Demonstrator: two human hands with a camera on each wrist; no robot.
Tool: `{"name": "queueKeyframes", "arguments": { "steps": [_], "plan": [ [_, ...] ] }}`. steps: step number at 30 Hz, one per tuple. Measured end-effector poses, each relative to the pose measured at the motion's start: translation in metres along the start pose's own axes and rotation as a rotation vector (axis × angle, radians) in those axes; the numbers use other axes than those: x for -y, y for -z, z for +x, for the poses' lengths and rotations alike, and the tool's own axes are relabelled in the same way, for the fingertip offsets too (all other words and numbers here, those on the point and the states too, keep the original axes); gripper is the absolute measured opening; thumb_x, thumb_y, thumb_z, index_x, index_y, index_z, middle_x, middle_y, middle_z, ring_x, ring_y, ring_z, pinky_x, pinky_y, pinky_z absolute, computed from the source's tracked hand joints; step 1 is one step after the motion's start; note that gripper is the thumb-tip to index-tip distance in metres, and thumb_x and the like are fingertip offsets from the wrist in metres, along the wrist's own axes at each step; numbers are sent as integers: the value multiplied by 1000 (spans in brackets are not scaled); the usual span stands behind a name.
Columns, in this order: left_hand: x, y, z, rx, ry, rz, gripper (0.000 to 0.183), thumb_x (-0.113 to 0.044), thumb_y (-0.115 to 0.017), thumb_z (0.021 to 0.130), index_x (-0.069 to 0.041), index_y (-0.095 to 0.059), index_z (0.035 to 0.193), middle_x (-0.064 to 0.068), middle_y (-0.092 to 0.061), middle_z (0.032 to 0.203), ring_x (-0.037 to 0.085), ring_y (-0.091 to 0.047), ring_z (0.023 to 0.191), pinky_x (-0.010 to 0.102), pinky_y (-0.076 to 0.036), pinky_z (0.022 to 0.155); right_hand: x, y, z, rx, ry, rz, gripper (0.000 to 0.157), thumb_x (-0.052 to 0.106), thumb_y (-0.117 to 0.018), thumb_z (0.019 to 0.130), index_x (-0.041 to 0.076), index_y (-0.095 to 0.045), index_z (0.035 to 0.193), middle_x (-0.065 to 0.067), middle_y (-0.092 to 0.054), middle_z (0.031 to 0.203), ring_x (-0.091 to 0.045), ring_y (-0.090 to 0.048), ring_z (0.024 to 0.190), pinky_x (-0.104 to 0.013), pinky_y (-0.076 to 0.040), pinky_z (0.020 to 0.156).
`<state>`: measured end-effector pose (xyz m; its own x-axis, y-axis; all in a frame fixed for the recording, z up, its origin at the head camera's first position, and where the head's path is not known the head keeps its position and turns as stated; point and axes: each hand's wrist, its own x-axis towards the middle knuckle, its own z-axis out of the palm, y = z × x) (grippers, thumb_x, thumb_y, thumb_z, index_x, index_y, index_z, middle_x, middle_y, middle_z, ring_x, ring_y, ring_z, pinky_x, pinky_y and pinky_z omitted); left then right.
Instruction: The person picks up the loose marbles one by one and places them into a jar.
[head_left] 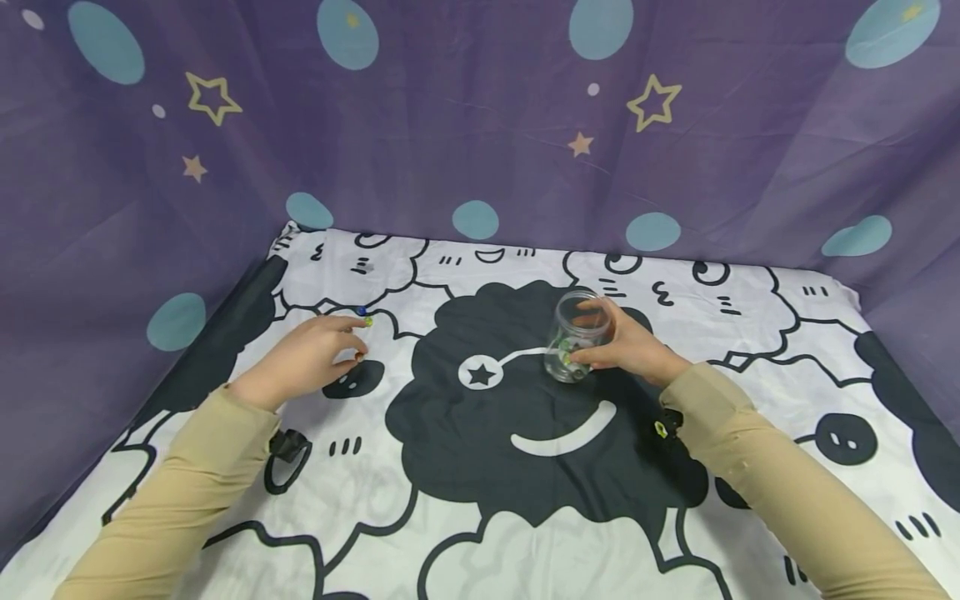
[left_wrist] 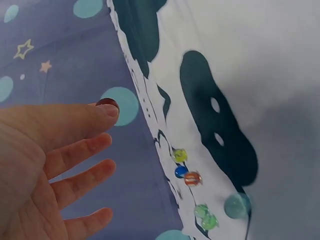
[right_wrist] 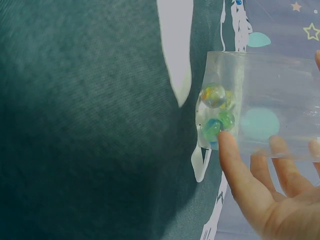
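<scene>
My left hand (head_left: 317, 357) reaches over the cloth with fingers spread and relaxed, nothing between them. Close by its fingertips lie a blue marble (left_wrist: 181, 172), a yellow marble (left_wrist: 179, 155) and an orange marble (left_wrist: 193, 178). Green marbles (left_wrist: 209, 221) and a teal marble (left_wrist: 237, 205) are beside these in the left wrist view. With its thumb and fingers around the side, my right hand (head_left: 626, 343) grips a clear jar (head_left: 561, 321). The jar stands nearly upright, mouth up, over the black sheep print. Several green and yellowish marbles (right_wrist: 213, 95) sit at its bottom.
A black-and-white sheep-print cloth (head_left: 375, 492) covers the table. Purple curtains (head_left: 480, 125) with stars and blue ovals hang behind it and along both sides. Dark wrist cameras (head_left: 288, 444) are strapped at both sleeves.
</scene>
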<state>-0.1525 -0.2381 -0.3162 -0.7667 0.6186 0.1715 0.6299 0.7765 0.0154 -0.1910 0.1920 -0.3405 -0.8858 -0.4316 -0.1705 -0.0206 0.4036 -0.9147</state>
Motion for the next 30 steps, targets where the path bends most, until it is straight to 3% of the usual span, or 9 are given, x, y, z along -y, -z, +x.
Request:
{"name": "queueKeyframes", "arguments": {
  "steps": [7, 18, 30],
  "plan": [
    [-8, 3, 6, 7, -2, -13, 14, -1, -78, 73, -5, -74, 85, 23, -63, 118, 37, -62, 102, 49, -51, 87, -1, 0, -1, 0, 5, 3, 79, 14, -75, 81, 11, -27, 144, -16, -39, 145, -28, -58, 102, -43, -56, 82],
    [-19, 1, 16, -55, -53, -5, 13, -4, -78, 73, -6, -74, 85, 20, -64, 117, 35, -64, 98, 48, -51, 87, -1, 0, 1, -2, 19, -1, 79, 12, -75, 81, 11, -28, 144, -16, -40, 143, -22, -60, 97, -42, -57, 80],
    [-34, 7, 33, -28, 7, -17, 11, -8, -76, 78, -9, -74, 89, 16, -61, 124, 33, -60, 107, 47, -50, 92, -1, 0, 0, 1, 4, 4, 80, 14, -75, 81, 11, -27, 144, -16, -40, 145, -28, -58, 102, -43, -57, 82]
  ]
}}
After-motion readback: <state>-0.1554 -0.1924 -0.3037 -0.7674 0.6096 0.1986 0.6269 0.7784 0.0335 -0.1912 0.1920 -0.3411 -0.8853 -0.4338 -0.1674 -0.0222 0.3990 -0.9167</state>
